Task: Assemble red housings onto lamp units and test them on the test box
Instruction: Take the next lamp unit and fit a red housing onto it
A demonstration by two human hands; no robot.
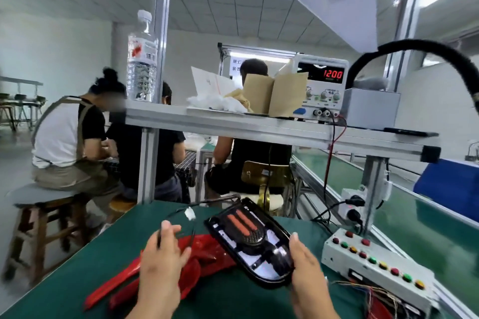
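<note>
The black lamp unit (255, 241) is held tilted above the green mat (77, 280), its near edge clasped by the right hand (308, 274). Its wire (217, 201) is pinched in the left hand (162, 259), over the red housings (207, 251). The test box (375, 267) lies just right. An open cardboard box (274, 93) is seen on the shelf (233, 124), contents hidden.

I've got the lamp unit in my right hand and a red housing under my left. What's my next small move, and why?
Probably bring the lamp unit down onto the red housing and line them up. The right hand holds the unit tilted, the left hand lies over the housing pinching the wire; they are not yet joined.
</note>
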